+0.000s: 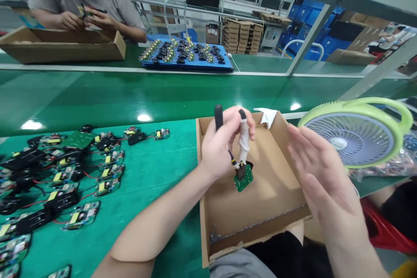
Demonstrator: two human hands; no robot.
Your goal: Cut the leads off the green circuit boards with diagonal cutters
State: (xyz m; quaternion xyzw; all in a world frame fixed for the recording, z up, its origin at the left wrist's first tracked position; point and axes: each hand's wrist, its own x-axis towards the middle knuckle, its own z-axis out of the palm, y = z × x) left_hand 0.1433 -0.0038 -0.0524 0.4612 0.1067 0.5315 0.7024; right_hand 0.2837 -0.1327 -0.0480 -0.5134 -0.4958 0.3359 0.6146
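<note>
My left hand (220, 145) is closed around a pair of pliers (243, 139) above an open cardboard box (224, 226). One handle is black; the other looks wrapped in white. At the lower end of the tool hangs a small green circuit board (244, 180), underside showing, with dark parts against it. Whether the jaws grip the board or my fingers also hold it by a wire, I cannot tell. My right hand (321, 173) is open, fingers stretched out, beside the box's right wall, with nothing in it.
Many circuit boards (83, 215) with black casings and red wires lie on the green mat to the left. A green fan (355, 132) stands right. Small metallic bits line the box's near edge. Across the bench, a person (120, 8) works behind a blue tray (195, 66).
</note>
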